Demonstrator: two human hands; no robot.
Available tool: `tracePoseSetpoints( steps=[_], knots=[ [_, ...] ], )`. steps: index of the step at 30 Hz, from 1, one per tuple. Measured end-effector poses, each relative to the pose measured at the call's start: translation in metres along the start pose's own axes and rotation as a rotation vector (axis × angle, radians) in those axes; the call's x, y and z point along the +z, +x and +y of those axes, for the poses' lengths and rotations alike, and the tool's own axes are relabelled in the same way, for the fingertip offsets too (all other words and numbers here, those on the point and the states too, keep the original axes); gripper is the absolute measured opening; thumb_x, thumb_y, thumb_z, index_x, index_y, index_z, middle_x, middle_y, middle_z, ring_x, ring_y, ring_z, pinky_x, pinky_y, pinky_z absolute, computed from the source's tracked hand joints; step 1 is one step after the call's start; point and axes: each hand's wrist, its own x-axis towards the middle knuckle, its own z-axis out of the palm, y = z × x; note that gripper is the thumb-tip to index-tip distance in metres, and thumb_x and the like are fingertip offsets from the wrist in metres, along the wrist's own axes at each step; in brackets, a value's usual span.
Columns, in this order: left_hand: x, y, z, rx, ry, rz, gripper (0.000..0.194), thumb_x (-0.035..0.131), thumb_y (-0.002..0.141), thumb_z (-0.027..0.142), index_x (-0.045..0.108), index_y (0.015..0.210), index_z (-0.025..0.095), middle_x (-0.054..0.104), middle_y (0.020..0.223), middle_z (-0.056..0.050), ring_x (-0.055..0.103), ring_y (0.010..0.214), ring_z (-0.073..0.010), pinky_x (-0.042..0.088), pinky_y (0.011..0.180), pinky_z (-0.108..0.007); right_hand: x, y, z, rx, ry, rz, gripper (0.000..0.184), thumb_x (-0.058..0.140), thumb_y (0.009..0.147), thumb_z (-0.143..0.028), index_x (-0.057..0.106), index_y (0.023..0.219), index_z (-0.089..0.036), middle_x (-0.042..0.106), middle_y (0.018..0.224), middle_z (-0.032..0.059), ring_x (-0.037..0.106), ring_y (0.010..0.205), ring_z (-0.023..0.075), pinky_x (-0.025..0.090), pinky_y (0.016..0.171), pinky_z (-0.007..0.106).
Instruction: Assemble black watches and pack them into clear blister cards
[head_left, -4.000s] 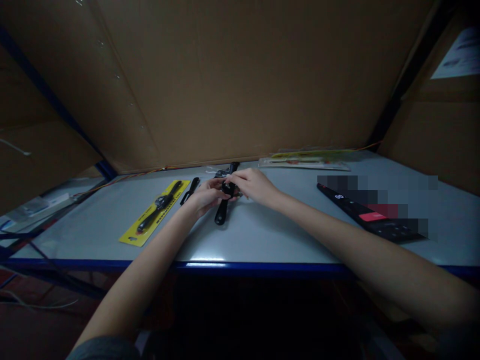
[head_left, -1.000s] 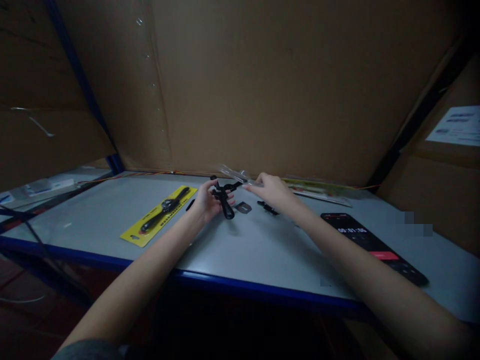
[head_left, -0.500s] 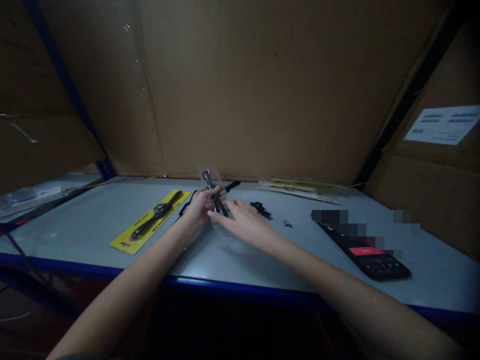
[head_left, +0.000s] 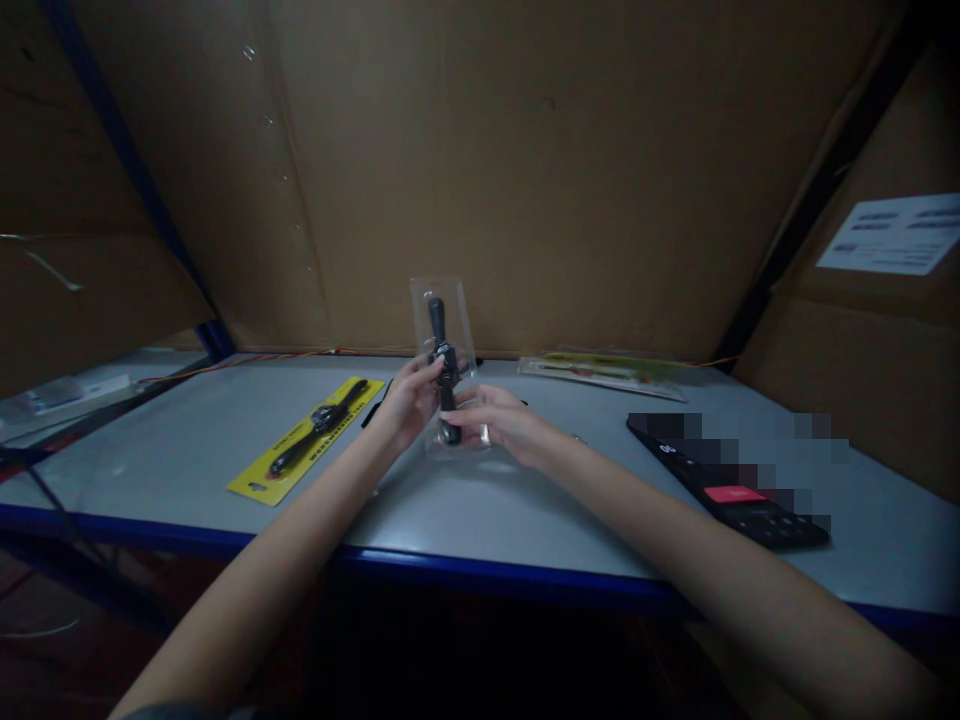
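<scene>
Tilted up since the last look, the clear plastic blister shell (head_left: 442, 325) now stands nearly upright, with the black-handled tool (head_left: 447, 385) inside it, long axis running far to near. Your left hand (head_left: 405, 402) closes on its middle from the left, the nearer hand to the tool's centre; your right hand (head_left: 499, 420) wraps the near end, so both are together on it above the grey steel-edged table (head_left: 570, 520), right of the yellow card (head_left: 259, 485) and left of the black phone (head_left: 750, 515)
</scene>
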Motion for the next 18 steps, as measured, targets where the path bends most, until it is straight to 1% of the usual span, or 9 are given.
tracePoseSetpoints(
  steps=[2, 3, 6, 8, 11, 14, 16, 18],
  knots=[
    [-0.0009, -0.0003, 0.0006, 0.002, 0.025, 0.001, 0.024, 0.061, 0.074, 0.011, 0.063, 0.098, 0.014, 0.066, 0.102, -0.010, 0.061, 0.098, -0.0203, 0.045, 0.083, -0.031, 0.0007, 0.0007, 0.0004, -0.022, -0.022, 0.072, 0.030, 0.076, 0.058, -0.024, 0.056, 0.081, -0.018, 0.064, 0.073, 0.0022, 0.061, 0.065, 0.0135, 0.051, 0.067, 0.031],
    [-0.0018, -0.0003, 0.0004, -0.006, 0.027, -0.007, 0.026, 0.062, 0.074, 0.011, 0.062, 0.099, 0.014, 0.066, 0.102, -0.009, 0.061, 0.097, -0.0208, 0.046, 0.082, -0.032, 0.0005, 0.0005, -0.0001, -0.029, -0.028, 0.085, 0.028, 0.076, 0.058, -0.023, 0.057, 0.079, -0.018, 0.063, 0.074, 0.0020, 0.060, 0.066, 0.0131, 0.051, 0.068, 0.031],
    [-0.0050, 0.0004, -0.0020, -0.057, 0.014, -0.047, 0.030, 0.062, 0.074, 0.012, 0.059, 0.104, 0.015, 0.065, 0.101, -0.010, 0.063, 0.092, -0.0227, 0.047, 0.080, -0.037, -0.0014, -0.0018, -0.0023, -0.017, -0.030, 0.085, 0.024, 0.075, 0.058, -0.021, 0.060, 0.077, -0.017, 0.063, 0.077, 0.0027, 0.060, 0.069, 0.0124, 0.050, 0.070, 0.030],
    [-0.0066, 0.0012, -0.0039, -0.078, 0.018, -0.046, 0.027, 0.061, 0.075, 0.012, 0.059, 0.103, 0.014, 0.066, 0.099, -0.011, 0.063, 0.089, -0.0227, 0.048, 0.080, -0.037, -0.0031, -0.0031, -0.0033, 0.008, -0.032, 0.078, 0.024, 0.074, 0.059, -0.022, 0.062, 0.079, -0.016, 0.064, 0.080, 0.0036, 0.059, 0.071, 0.0123, 0.050, 0.070, 0.029],
    [-0.0073, 0.0019, -0.0048, -0.148, 0.038, 0.030, 0.020, 0.056, 0.078, 0.014, 0.060, 0.098, 0.010, 0.067, 0.092, -0.012, 0.064, 0.082, -0.0208, 0.049, 0.076, -0.032, -0.0054, -0.0028, -0.0037, 0.022, -0.046, 0.075, 0.024, 0.073, 0.060, -0.023, 0.062, 0.080, -0.016, 0.064, 0.081, 0.0042, 0.059, 0.070, 0.0123, 0.050, 0.069, 0.028],
    [-0.0061, 0.0011, -0.0025, -0.229, 0.022, 0.096, 0.021, 0.052, 0.081, 0.022, 0.060, 0.094, 0.009, 0.067, 0.087, -0.013, 0.064, 0.074, -0.0198, 0.049, 0.069, -0.030, -0.0065, -0.0008, -0.0029, 0.034, -0.022, 0.111, 0.027, 0.074, 0.060, -0.020, 0.060, 0.083, -0.017, 0.064, 0.079, 0.0030, 0.059, 0.069, 0.0127, 0.050, 0.066, 0.029],
    [-0.0051, 0.0000, -0.0001, -0.218, -0.009, 0.118, 0.024, 0.050, 0.082, 0.027, 0.060, 0.093, 0.009, 0.066, 0.084, -0.012, 0.064, 0.071, -0.0195, 0.050, 0.067, -0.031, -0.0065, 0.0008, -0.0022, 0.045, 0.016, 0.124, 0.028, 0.073, 0.061, -0.020, 0.059, 0.085, -0.018, 0.065, 0.081, 0.0034, 0.060, 0.070, 0.0132, 0.050, 0.066, 0.030],
    [-0.0049, -0.0011, 0.0021, -0.194, -0.039, 0.140, 0.027, 0.050, 0.081, 0.031, 0.058, 0.096, 0.010, 0.065, 0.083, -0.011, 0.063, 0.069, -0.0193, 0.049, 0.068, -0.033, -0.0071, 0.0023, -0.0019, 0.039, 0.043, 0.139, 0.022, 0.069, 0.067, -0.023, 0.059, 0.086, -0.017, 0.065, 0.085, 0.0050, 0.061, 0.073, 0.0132, 0.049, 0.067, 0.029]
  ],
)
